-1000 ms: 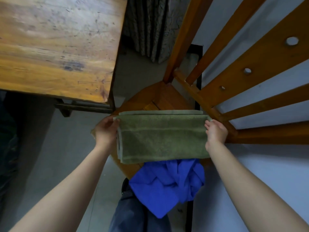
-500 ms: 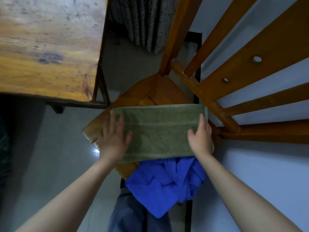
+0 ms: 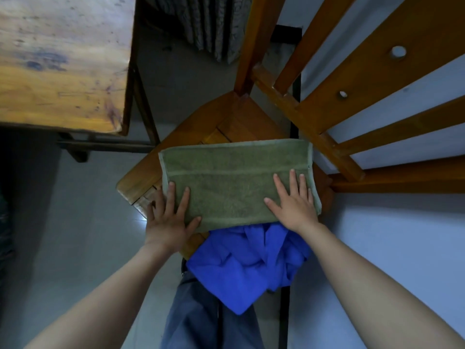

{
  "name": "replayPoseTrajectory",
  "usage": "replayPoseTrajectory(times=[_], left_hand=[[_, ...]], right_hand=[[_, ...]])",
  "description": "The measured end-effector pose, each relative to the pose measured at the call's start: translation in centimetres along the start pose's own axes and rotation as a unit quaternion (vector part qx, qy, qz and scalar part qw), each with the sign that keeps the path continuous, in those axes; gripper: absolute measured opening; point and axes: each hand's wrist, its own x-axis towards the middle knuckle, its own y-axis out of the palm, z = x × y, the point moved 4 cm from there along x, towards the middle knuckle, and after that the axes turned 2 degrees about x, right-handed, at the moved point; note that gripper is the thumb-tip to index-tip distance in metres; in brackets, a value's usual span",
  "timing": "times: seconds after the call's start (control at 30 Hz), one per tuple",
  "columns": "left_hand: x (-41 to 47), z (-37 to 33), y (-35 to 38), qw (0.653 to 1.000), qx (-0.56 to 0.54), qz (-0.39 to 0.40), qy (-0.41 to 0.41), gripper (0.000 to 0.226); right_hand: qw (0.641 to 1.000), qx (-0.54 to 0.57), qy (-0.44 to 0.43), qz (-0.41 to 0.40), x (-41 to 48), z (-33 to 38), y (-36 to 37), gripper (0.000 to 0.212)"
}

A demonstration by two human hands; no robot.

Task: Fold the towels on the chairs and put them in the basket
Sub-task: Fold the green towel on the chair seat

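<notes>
**Clerk:** Item one, green towel (image 3: pixel 231 177). Status?

**Checker:** Folded into a long band and lying flat across the chair seat (image 3: pixel 234 117), short ends to left and right. Changed since a second ago: each end was then pinched and held taut, and now it is laid down and released.

**Clerk:** Left grip (image 3: pixel 171 217)?

**Checker:** Palm down, fingers spread, on the towel's near left corner. The outer fingers lie past the edge on bare seat. It pinches nothing.

**Clerk:** Right grip (image 3: pixel 294 205)?

**Checker:** Palm down, fingers spread, flat on the towel's right end. It pinches nothing either.

**Clerk:** Meaning for the task?

**Checker:** As a judgement, one fold is finished and is being smoothed. The band probably needs another fold, end to end, before it goes to the basket. No basket is in view.

**Clerk:** Item two?

**Checker:** Blue cloth (image 3: pixel 246 268), crumpled and unfolded, hanging off the seat's near edge. Its top is hidden behind the green towel's near edge. It is probably next in line.

**Clerk:** Surface?

**Checker:** Varnished wooden seat, with the slatted chair back (image 3: pixel 377 79) rising at right.

**Clerk:** Room?

**Checker:** Worn wooden desk (image 3: pixel 57 66) at upper left, apart from the chair. Patterned curtain (image 3: pixel 208 26) beyond it. Pale glossy floor (image 3: pixel 83 210), pale wall (image 3: pixel 402 248) at right. The person's blue trousers (image 3: pixel 196 313) show at the bottom.
</notes>
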Motion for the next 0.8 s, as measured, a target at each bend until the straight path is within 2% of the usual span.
replayPoseTrajectory(times=[0.03,0.1,0.17,0.27,0.37,0.43,0.5,0.57,0.63,0.67,0.73,0.8], left_hand=[[-0.1,-0.2,-0.1,1.000,-0.009,0.001,-0.001,0.080],[-0.6,-0.6,-0.7,0.999,-0.028,-0.011,0.008,0.075],[-1.7,-0.8,-1.6,0.998,-0.039,-0.045,0.029,0.071],[-3.4,-0.4,-1.4,0.996,-0.057,-0.049,0.038,0.070],[-4.2,0.2,0.0,0.998,-0.050,-0.009,0.028,0.069],[-4.3,0.6,0.6,0.998,-0.063,0.010,0.028,0.068],[-4.3,0.9,0.7,0.995,-0.096,0.020,0.027,0.067],[-4.2,1.1,0.6,0.992,-0.116,0.031,0.022,0.066],[-4.2,1.5,0.1,0.988,-0.150,0.041,0.009,0.065],[-4.2,1.5,-0.1,0.983,-0.179,0.043,0.003,0.063],[-4.1,1.5,-0.6,0.957,-0.286,0.039,-0.013,0.059],[-4.0,1.4,-1.2,0.896,-0.440,0.036,-0.042,0.051]], right_hand=[[0.999,0.027,0.001,-0.029,-0.4,-0.1,-0.7,0.068],[0.984,0.097,0.036,-0.142,-1.7,-1.0,-2.1,0.063],[0.944,0.198,0.139,-0.223,-3.3,-2.8,-2.5,0.061],[0.834,0.420,0.298,-0.199,-4.2,-5.1,-1.3,0.066],[0.711,0.604,0.332,-0.138,-3.5,-5.2,-0.1,0.060],[0.665,0.657,0.331,-0.133,-3.2,-4.9,0.1,0.044],[0.643,0.671,0.338,-0.150,-3.2,-4.8,0.0,0.020],[0.643,0.665,0.343,-0.162,-3.7,-4.5,-0.5,0.015],[0.680,0.639,0.311,-0.179,-4.5,-3.2,-1.6,0.012],[0.710,0.614,0.287,-0.191,-5.1,-2.3,-2.3,0.009],[0.792,0.520,0.220,-0.229,-6.1,0.0,-4.0,0.010],[0.860,0.405,0.153,-0.270,-7.1,2.9,-5.7,0.013]])
